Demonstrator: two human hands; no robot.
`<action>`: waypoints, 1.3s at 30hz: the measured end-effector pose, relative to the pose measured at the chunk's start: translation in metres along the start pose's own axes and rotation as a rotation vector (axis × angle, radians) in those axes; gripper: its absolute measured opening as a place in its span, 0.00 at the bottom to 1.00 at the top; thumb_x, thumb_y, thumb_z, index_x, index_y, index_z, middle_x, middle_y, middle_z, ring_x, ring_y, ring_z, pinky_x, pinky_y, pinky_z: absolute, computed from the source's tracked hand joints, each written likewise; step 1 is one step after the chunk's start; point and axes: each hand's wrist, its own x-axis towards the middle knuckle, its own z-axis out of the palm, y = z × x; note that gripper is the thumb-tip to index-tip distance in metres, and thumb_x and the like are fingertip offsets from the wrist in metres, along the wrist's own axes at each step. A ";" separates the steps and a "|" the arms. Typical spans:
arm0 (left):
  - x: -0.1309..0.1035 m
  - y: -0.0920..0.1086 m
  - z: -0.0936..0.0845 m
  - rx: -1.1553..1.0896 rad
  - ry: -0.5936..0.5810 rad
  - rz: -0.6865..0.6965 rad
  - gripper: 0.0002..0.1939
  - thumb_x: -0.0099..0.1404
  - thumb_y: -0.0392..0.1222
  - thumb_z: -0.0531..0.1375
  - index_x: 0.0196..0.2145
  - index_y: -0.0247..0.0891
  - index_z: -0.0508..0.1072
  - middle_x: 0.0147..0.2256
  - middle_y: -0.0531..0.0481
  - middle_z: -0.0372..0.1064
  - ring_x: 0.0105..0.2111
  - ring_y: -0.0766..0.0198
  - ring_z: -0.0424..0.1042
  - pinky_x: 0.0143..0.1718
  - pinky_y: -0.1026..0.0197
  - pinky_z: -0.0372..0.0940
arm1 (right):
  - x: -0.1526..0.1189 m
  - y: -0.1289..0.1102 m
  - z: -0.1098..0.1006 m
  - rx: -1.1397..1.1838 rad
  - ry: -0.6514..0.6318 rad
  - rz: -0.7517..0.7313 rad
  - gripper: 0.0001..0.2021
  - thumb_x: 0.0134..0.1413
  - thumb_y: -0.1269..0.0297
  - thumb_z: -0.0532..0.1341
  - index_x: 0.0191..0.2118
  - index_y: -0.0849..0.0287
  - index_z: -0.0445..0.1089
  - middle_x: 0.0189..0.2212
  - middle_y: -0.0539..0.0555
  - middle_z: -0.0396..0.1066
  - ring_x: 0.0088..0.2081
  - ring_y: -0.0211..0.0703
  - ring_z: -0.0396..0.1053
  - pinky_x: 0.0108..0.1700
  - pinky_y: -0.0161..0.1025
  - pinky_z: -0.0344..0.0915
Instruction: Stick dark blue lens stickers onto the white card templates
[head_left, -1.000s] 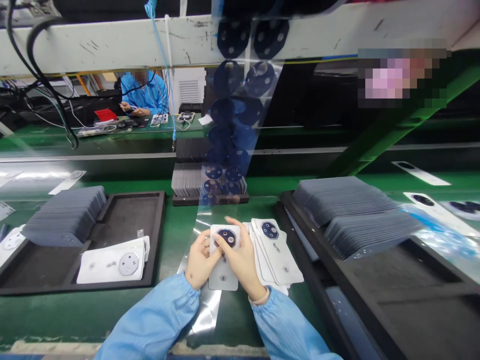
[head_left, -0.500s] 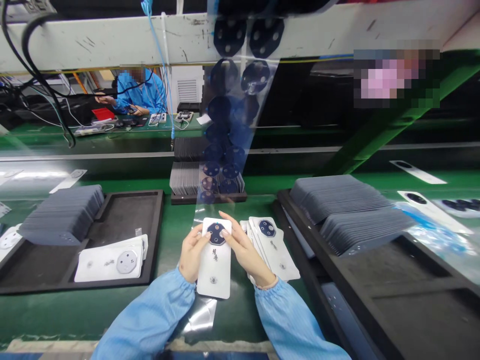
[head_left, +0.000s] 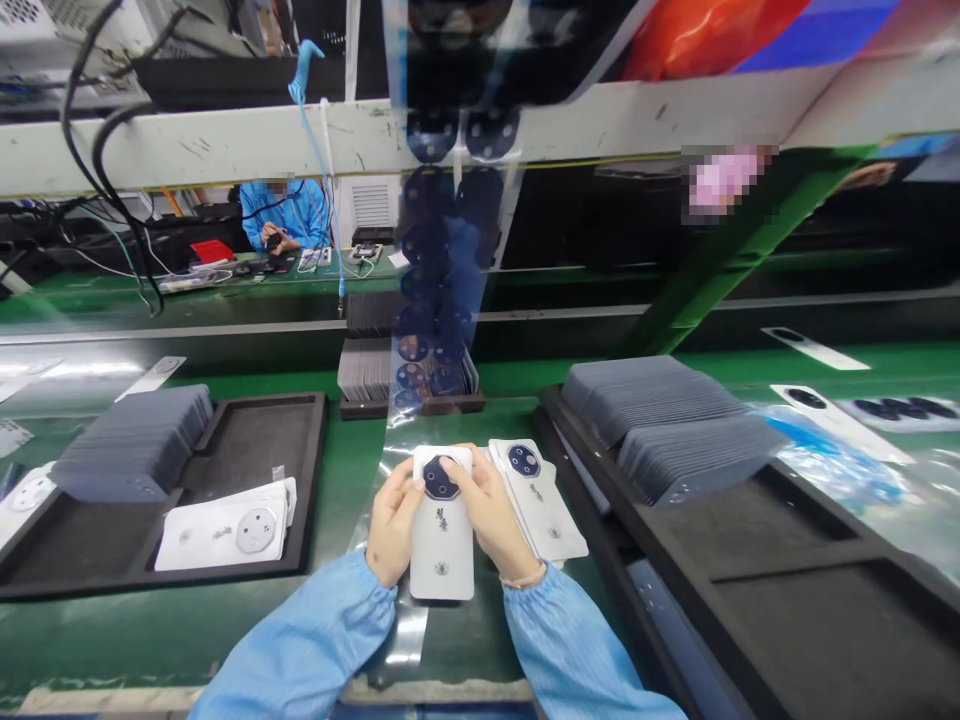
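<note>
A white phone back panel (head_left: 442, 545) with dark lettering is held upright between my two hands, over the green bench. On its upper part sits a dark blue round sticker (head_left: 441, 478) with several small holes. My left hand (head_left: 393, 515) grips the panel's left edge, thumb at the sticker's side. My right hand (head_left: 491, 505) holds the right edge, its thumb pressed on the sticker's upper right. Just right of that hand lies a pile of similar white panels (head_left: 555, 500) bearing the dark sticker. A clear strip of dark round stickers (head_left: 427, 270) hangs in front of me.
On the left, a black tray (head_left: 319, 480) holds grey sheets (head_left: 135, 440) and white panels with silver discs (head_left: 217, 535). More grey sheets (head_left: 660, 410) stand in a black tray (head_left: 787, 535) on the right. Across the bench sits a co-worker in a blue sleeve (head_left: 307, 210).
The view has tilted up a little. My right fingers, earlier stretched beyond the panel's top, have drawn in around its edge, and the right thumb has shifted up on the sticker.
</note>
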 end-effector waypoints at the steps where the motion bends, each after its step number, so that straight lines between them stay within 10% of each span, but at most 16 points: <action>1: -0.001 0.001 0.001 -0.006 0.001 -0.005 0.25 0.54 0.53 0.67 0.46 0.36 0.72 0.29 0.49 0.77 0.23 0.64 0.73 0.24 0.65 0.66 | -0.001 -0.002 -0.001 0.018 -0.009 0.006 0.12 0.56 0.52 0.61 0.35 0.56 0.67 0.31 0.50 0.72 0.35 0.45 0.70 0.39 0.39 0.68; 19: -0.021 0.006 -0.006 0.103 0.022 -0.007 0.22 0.56 0.55 0.66 0.40 0.38 0.67 0.23 0.52 0.76 0.17 0.64 0.72 0.19 0.66 0.65 | -0.038 -0.004 0.009 -0.017 -0.077 -0.024 0.17 0.57 0.56 0.62 0.51 0.53 0.63 0.46 0.54 0.70 0.47 0.49 0.70 0.48 0.44 0.67; 25: -0.017 0.009 -0.021 0.194 -0.015 0.074 0.24 0.57 0.52 0.65 0.47 0.38 0.65 0.40 0.41 0.78 0.42 0.52 0.77 0.40 0.56 0.71 | -0.036 0.007 -0.004 0.022 -0.137 0.097 0.26 0.49 0.57 0.67 0.53 0.53 0.60 0.46 0.57 0.73 0.42 0.52 0.74 0.42 0.48 0.72; 29: -0.013 0.040 -0.070 0.494 -0.067 0.142 0.31 0.61 0.48 0.62 0.58 0.42 0.58 0.55 0.38 0.69 0.57 0.51 0.66 0.59 0.48 0.58 | -0.014 0.014 -0.061 -0.167 0.097 -0.041 0.23 0.48 0.56 0.64 0.51 0.54 0.64 0.45 0.58 0.73 0.46 0.57 0.72 0.46 0.54 0.69; 33: -0.017 0.082 -0.160 1.026 -0.061 0.243 0.29 0.62 0.51 0.58 0.59 0.42 0.60 0.61 0.40 0.62 0.62 0.49 0.59 0.64 0.44 0.50 | 0.003 0.031 -0.114 -0.637 0.374 -0.234 0.16 0.49 0.58 0.59 0.45 0.54 0.69 0.42 0.60 0.72 0.48 0.66 0.68 0.50 0.66 0.61; 39: -0.031 0.095 -0.267 1.515 -0.044 0.184 0.35 0.54 0.52 0.62 0.59 0.41 0.64 0.66 0.36 0.49 0.64 0.39 0.52 0.61 0.34 0.48 | 0.005 0.043 -0.093 -0.913 0.473 -0.442 0.23 0.54 0.58 0.54 0.57 0.53 0.61 0.52 0.64 0.62 0.58 0.70 0.56 0.56 0.71 0.52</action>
